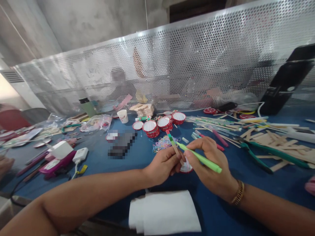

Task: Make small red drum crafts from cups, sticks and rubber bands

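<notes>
My left hand (164,165) is closed around a wooden craft stick (176,148), held tilted. The stick's upper end carries red and green bands of colour. A light green marker (205,159) lies in the grip of my right hand (214,172), its tip close to the coloured part of the stick; whether it touches I cannot tell. Under my hands, partly hidden, sits a small white disc (186,166) with a red rim. Just behind them is a heap of pastel rubber bands (164,144). Beyond it stand small red-and-white drums (150,128).
Green-handled pliers (257,160) and loose craft sticks (278,144) lie at the right. A white cloth or paper (164,213) is at the front edge. At the left are a white charger (61,149) and a paper cup (122,116). A perforated metal screen (152,65) closes off the back.
</notes>
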